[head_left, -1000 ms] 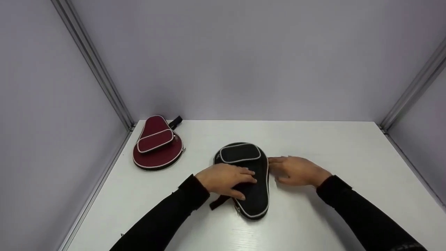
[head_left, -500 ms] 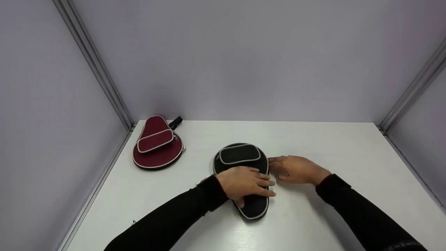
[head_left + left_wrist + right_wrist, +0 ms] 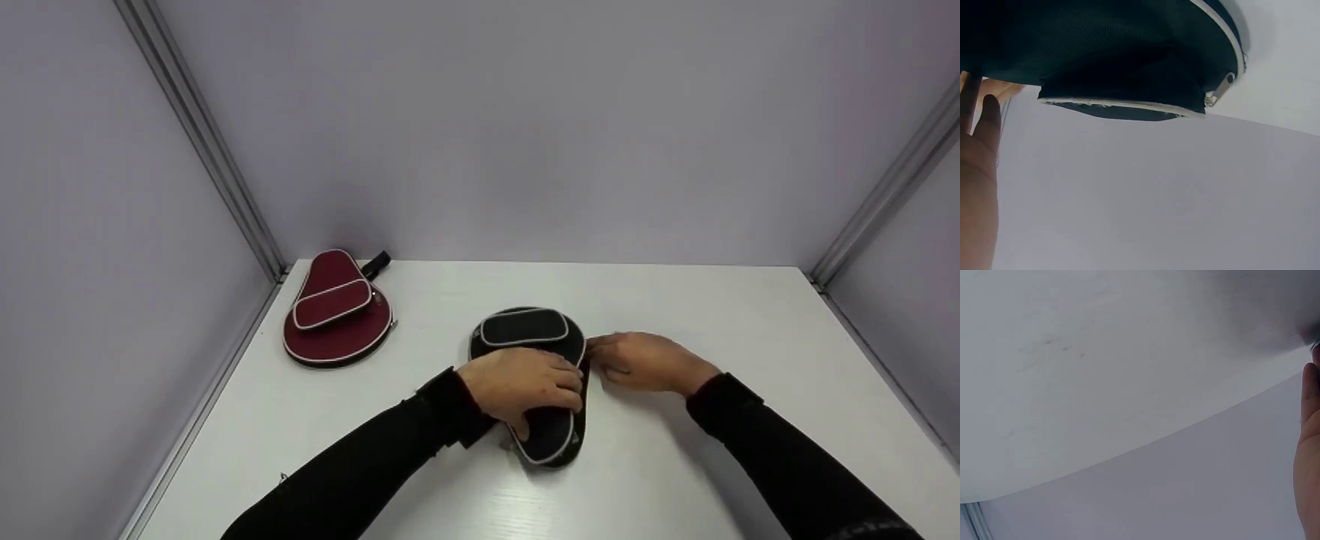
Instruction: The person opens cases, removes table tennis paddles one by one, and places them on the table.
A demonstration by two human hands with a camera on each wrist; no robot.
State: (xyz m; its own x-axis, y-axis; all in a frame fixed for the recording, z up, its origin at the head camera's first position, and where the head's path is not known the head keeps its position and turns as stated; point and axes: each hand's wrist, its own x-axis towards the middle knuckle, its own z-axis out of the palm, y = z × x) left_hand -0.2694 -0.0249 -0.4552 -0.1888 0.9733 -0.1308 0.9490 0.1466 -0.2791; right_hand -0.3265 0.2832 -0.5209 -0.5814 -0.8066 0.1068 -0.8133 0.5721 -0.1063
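Black case (image 3: 552, 429) is flat-ish on the table (image 3: 442, 495), in front of the person, wide end and pocket (image 3: 525, 328) far, narrow end near — long axis runs almost straight away from the body. Left hand (image 3: 523, 382) is the nearer one: lies across the case's middle from the left, fingers bent over the right edge, thumb by the near left edge, gripping it. Right hand (image 3: 649, 362) is just off the right side, case lying to its left; fingertips meet the edge near the wide end, roughly square to the axis. Pinching or only touching? Can't tell, tips are hidden in both head and wrist views. Dark band shows past the piping on the right — top canted or parted from the base, can't say which. Red case (image 3: 349, 342) sits well apart, far left.
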